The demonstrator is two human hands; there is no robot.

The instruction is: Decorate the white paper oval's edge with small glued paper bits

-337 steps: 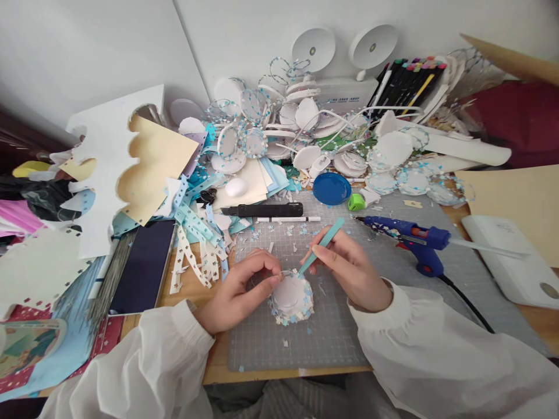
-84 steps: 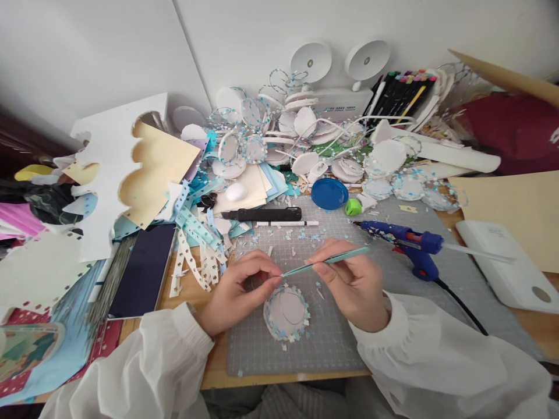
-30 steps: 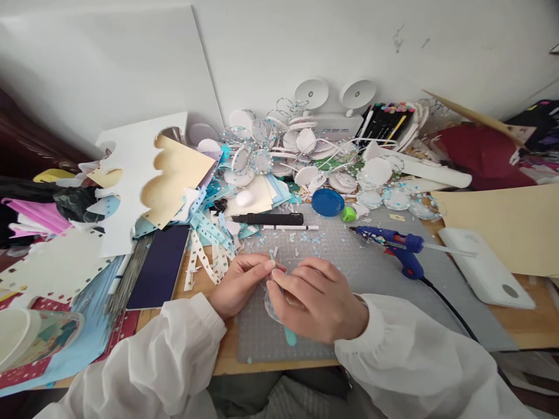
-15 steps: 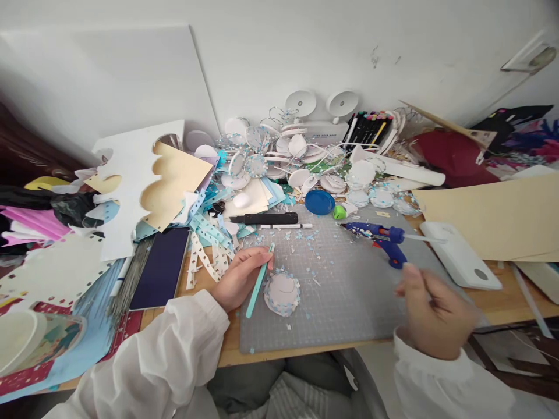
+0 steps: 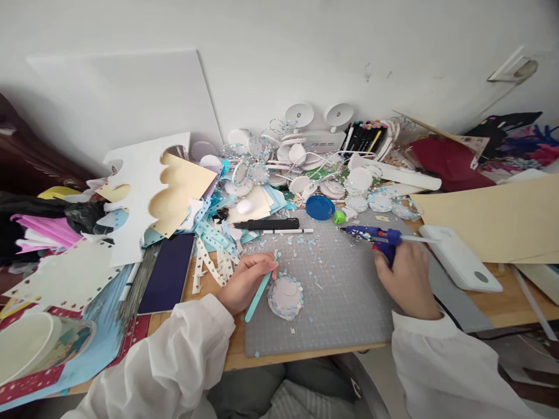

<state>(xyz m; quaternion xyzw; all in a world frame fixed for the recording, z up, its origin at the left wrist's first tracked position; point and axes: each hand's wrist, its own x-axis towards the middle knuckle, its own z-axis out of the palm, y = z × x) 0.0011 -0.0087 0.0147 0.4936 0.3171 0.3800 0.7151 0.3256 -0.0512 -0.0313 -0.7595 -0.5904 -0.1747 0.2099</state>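
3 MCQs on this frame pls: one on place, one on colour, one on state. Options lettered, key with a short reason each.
1. Where does the round paper piece lie?
A. on the grey cutting mat
B. on the dark tablet
C. in the blue lid

2. What colour is the body of the glue gun?
A. red
B. blue
C. yellow

3. What is the left hand doing?
A. resting flat with nothing in it
B. gripping the black knife
C. holding the teal tweezers

Key:
1 A, the piece sits on the mat's grid, just right of the left hand.
2 B, the gun is blue, speckled with paper bits, with the right hand on its handle.
3 C, the fingers close around the upper end of the tweezers, whose lower end points toward the table edge.
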